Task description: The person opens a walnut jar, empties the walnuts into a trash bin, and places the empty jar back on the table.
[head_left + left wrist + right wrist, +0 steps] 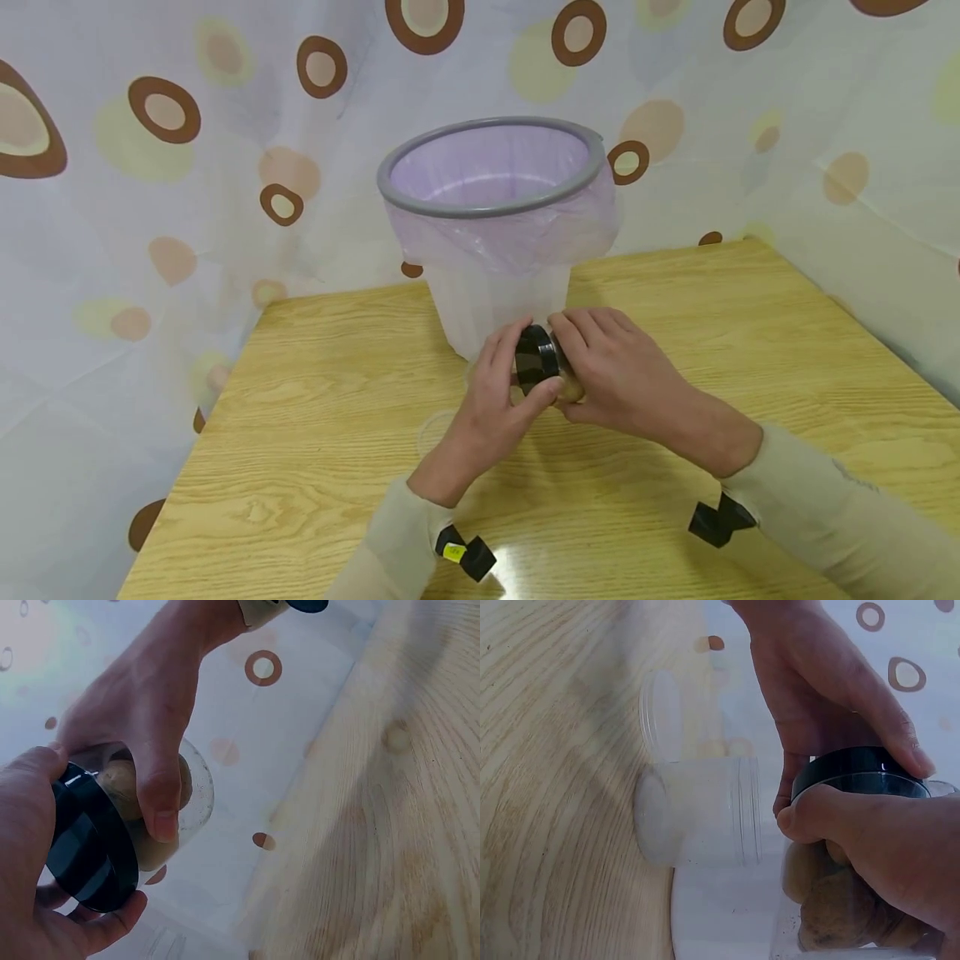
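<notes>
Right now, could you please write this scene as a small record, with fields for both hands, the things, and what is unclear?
Left hand: grips the black lid
Right hand: grips the held jar
Held jar: tilted, lid on
Contents: brown lumps
On table: clear jar, upright, without lid; clear disc beside it
Behind hands: bin with purple bag
Unclear: whether the black lid is tight

Gray-rimmed, lined bin [495, 296] on wooden table [300, 500], before spotted backdrop [352, 158].
</notes>
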The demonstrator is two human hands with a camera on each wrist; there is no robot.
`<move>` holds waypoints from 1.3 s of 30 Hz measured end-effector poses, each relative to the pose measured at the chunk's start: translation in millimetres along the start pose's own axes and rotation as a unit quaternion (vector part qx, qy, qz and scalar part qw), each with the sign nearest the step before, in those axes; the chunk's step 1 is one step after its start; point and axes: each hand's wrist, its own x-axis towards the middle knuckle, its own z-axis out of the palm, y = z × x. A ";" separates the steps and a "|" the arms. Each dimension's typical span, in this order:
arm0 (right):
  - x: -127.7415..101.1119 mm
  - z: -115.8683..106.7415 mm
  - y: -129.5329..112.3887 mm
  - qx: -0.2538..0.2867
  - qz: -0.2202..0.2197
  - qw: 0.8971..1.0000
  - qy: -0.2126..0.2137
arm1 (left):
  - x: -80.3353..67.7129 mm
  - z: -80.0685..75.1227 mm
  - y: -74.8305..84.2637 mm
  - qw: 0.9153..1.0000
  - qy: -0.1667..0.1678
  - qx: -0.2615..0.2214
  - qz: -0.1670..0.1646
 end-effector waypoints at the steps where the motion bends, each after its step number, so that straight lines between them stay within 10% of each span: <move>1: 1.1 -0.5 -0.2 -0.001 0.000 1.000 -0.001 | 0.0 -0.6 0.2 1.000 -0.001 0.001 -0.004; 17: 10.9 -2.4 -0.8 -0.004 0.002 1.000 -0.016 | 4.7 -8.9 5.8 0.996 -0.021 -0.055 -0.071; 24: 15.2 -6.2 1.2 0.054 0.003 0.998 -0.029 | 5.4 -6.8 2.3 0.997 0.015 0.069 -0.004; 31: 17.7 -4.8 -1.4 0.151 0.034 0.987 -0.049 | 9.3 1.8 -1.8 0.972 0.095 0.192 0.094; 39: 21.8 -2.3 -6.5 0.063 0.018 0.998 -0.021 | 15.3 10.5 -0.1 0.983 0.121 0.136 0.026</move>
